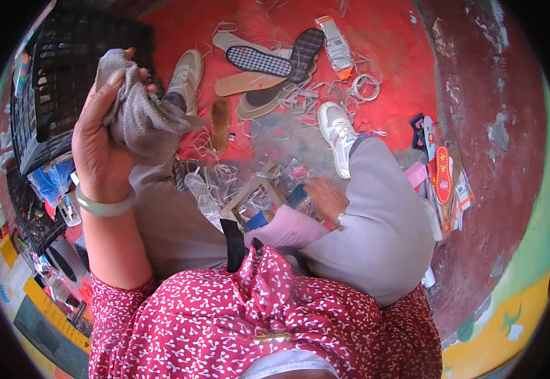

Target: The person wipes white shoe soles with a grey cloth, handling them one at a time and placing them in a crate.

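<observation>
Raised at the left, my left hand [98, 148] is closed on a crumpled grey cloth [137, 117], its thumb and fingers bunching the top while one corner hangs to the right. Down between my knees, my right hand [327, 199] is beside a small blue piece [298, 196] at the edge of a pile of odds and ends. Its fingers are blurred and partly hidden, so I cannot see whether it holds anything. A wooden frame [231, 211] stands in that pile, with white cords [215, 180] around it. Pink cloth or paper [287, 228] lies nearest my lap.
A black plastic crate [54, 95] stands at the left. Ahead, on red sheeting [382, 50], lie several insoles [259, 61], a packet [334, 47] and tangled cord. A brown brush-like piece [220, 123] lies near my left shoe [188, 76]. More insoles [442, 174] are stacked at the right.
</observation>
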A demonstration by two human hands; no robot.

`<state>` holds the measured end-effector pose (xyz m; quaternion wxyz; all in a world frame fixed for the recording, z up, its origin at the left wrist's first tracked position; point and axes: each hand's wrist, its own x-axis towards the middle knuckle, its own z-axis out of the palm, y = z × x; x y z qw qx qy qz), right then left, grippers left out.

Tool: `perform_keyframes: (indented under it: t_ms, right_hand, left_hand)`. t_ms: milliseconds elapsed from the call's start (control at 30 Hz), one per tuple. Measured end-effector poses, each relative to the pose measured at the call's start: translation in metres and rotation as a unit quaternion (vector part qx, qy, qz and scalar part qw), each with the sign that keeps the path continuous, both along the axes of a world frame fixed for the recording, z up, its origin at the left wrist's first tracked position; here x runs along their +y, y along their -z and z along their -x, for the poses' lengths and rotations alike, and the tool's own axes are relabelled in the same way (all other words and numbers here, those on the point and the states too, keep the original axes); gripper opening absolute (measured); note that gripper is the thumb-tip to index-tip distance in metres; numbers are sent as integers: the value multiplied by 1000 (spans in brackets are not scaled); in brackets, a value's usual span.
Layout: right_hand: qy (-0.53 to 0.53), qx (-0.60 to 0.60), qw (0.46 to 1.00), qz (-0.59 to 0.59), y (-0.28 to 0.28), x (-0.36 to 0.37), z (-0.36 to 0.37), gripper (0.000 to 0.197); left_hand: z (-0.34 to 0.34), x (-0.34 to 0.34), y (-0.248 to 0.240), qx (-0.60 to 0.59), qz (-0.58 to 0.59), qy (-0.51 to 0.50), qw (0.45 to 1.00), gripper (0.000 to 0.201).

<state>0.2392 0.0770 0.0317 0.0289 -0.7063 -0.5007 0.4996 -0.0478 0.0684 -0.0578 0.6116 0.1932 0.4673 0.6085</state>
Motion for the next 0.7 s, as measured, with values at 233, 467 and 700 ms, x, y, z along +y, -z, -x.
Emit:
perform_keyframes:
  t_ms: [233,467,700]
  right_hand:
    - [-76,-79,986,-129,13,-10,-2,83]
    - [-129,-77,983,-107,98,-57,-54,75]
    - [-128,-74,986,-78,145,-88,-85,67]
  left_hand:
    - [-2,4,20,35,52,-17,998,34]
    - [-5,-3,11,31,21,-7,999,38]
    - [-8,-7,17,19,38,15,999,40]
